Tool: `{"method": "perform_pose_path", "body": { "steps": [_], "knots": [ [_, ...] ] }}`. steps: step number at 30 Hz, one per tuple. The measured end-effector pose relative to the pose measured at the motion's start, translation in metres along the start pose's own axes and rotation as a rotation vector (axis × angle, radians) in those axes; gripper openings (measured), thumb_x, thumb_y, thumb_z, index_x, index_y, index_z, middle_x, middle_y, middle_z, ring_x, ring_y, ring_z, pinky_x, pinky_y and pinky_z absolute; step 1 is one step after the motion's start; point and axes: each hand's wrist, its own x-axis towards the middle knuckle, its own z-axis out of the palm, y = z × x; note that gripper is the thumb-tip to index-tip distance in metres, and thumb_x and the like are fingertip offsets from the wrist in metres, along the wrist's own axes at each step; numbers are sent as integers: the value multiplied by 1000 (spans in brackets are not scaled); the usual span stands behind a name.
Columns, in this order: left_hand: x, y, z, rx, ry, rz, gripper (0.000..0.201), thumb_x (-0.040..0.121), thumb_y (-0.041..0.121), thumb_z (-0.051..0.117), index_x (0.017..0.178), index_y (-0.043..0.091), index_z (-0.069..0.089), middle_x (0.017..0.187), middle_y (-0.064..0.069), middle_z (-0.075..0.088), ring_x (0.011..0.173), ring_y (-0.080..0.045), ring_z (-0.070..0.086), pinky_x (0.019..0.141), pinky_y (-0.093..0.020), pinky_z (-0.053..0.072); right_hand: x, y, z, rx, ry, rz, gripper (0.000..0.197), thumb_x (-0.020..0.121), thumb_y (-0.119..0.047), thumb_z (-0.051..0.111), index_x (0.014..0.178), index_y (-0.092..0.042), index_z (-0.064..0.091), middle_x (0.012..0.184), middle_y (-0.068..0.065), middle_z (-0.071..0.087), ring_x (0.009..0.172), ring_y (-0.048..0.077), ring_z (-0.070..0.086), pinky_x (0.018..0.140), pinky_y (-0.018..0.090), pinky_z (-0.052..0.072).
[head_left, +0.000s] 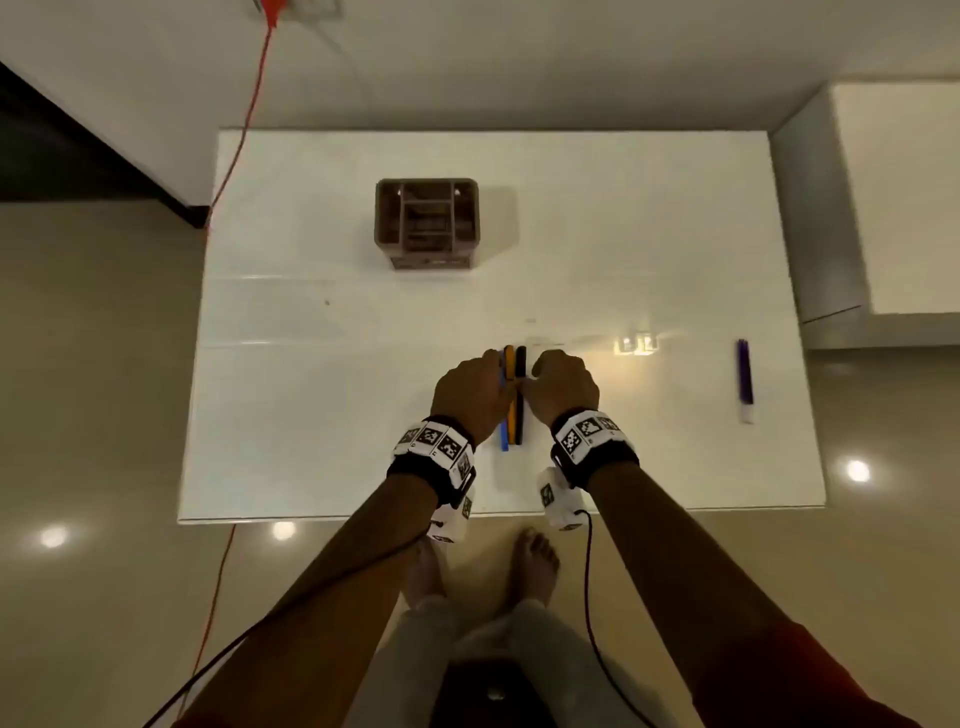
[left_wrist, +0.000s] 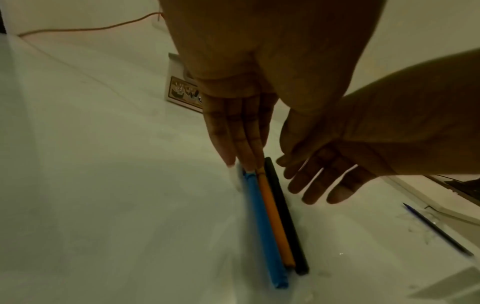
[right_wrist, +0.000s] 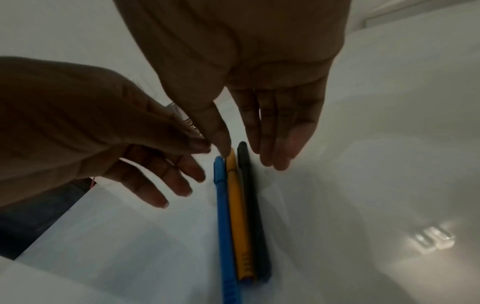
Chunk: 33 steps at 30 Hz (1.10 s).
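Three pens lie side by side on the white table (head_left: 311, 415), pointing away from me: a blue pen (head_left: 504, 439), an orange pen (head_left: 511, 415) and a black pen (head_left: 520, 423). My left hand (head_left: 470, 395) is at their left, and its straight fingers (left_wrist: 241, 133) touch the far ends of the blue pen (left_wrist: 262, 226) and orange pen (left_wrist: 276, 222). My right hand (head_left: 563, 387) is at their right. Its fingers (right_wrist: 275, 133) hang straight beside the black pen (right_wrist: 253, 205), and its thumb tip meets the orange pen (right_wrist: 239, 216). Neither hand grips a pen.
A brown desk organiser (head_left: 426, 223) with several compartments stands farther back on the table. A purple pen (head_left: 744, 376) lies alone near the right edge. A red cable (head_left: 244, 156) runs along the table's left side. A white cabinet (head_left: 883, 197) stands at the right.
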Motion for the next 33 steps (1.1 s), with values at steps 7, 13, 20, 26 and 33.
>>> {"method": "perform_pose_path", "body": {
  "steps": [7, 13, 20, 26, 33],
  "knots": [
    [4, -7, 27, -27, 103, 21, 32, 96, 27, 57, 123, 10, 57, 109, -11, 70, 99, -32, 66, 82, -38, 49, 11, 13, 19, 5, 122, -9, 22, 90, -25, 68, 107, -12, 68, 116, 11, 71, 108, 34, 68, 85, 36, 52],
    [12, -9, 38, -11, 178, 83, 39, 91, 24, 62, 128, 12, 53, 106, -7, 70, 98, -30, 66, 80, -39, 51, 19, 29, 33, -5, 208, -46, 26, 88, -27, 69, 105, -8, 65, 112, 13, 70, 104, 37, 68, 81, 36, 52],
    [5, -4, 54, -1, 299, 122, 37, 98, 31, 55, 130, 13, 54, 115, -8, 70, 108, -30, 65, 86, -39, 49, 19, 53, 38, 303, 275, -52, 36, 68, -31, 83, 89, -6, 70, 91, 11, 73, 88, 34, 71, 71, 34, 55],
    [-20, 21, 52, -361, 344, 135, 42, 98, 49, 47, 103, 13, 70, 93, -5, 76, 87, -27, 72, 82, -45, 57, -26, 77, 24, 813, 204, -203, 27, 76, -6, 73, 85, 18, 65, 85, 32, 73, 66, 38, 76, 68, 56, 64],
    [-45, 53, 55, -550, 340, 177, 28, 96, 28, 61, 83, 8, 77, 80, -8, 77, 82, -25, 71, 84, -40, 55, -61, 99, 23, 783, 210, -315, 8, 83, -7, 77, 81, 0, 79, 77, 21, 77, 73, 33, 78, 63, 40, 63]
  ]
}}
